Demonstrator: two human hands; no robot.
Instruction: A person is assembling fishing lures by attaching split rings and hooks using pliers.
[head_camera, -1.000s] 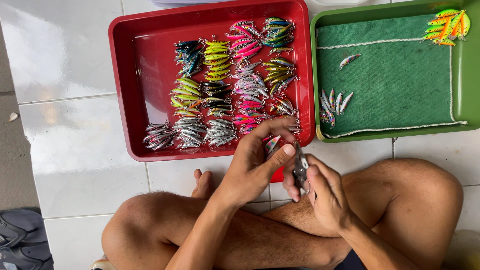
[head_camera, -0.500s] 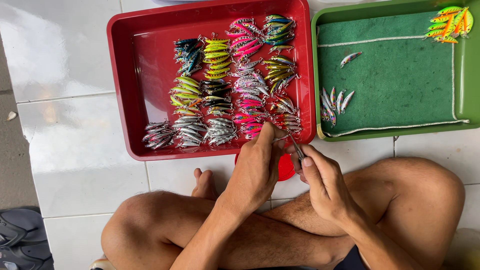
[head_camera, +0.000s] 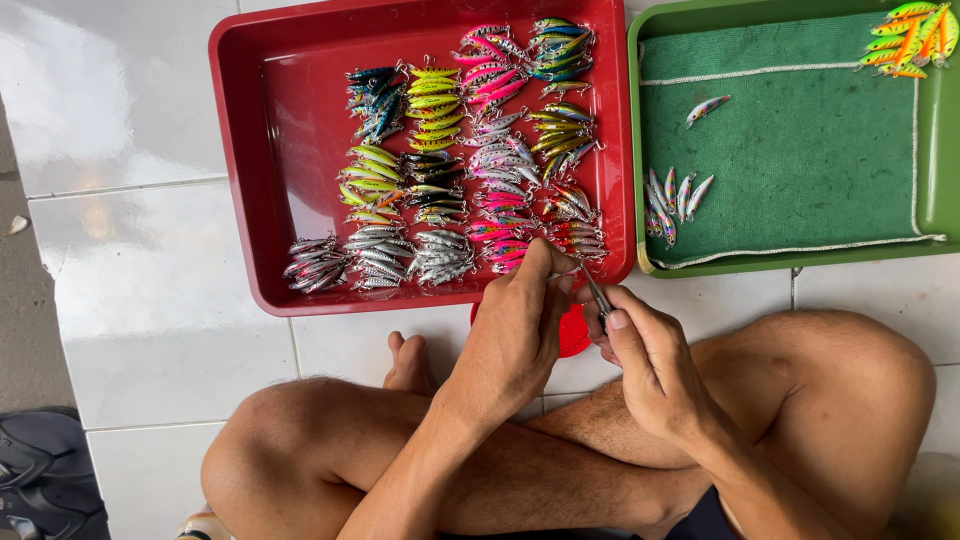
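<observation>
My left hand reaches over the near rim of the red tray, fingertips pinched on a small lure at the edge of the pink and silver fishing lures. My right hand grips thin metal pliers, whose tip meets the lure held by the left hand. The lure itself is mostly hidden by my fingers. Both hands hover just above my crossed legs.
A green tray lined with a green cloth holds a few silver lures and an orange-green bunch. A small red lid lies under my hands. White floor tiles surround; a dark sandal sits at left.
Both hands have moved forward from above my legs to the red tray's near edge, the left hand now over the lures, the pliers following beside it.
</observation>
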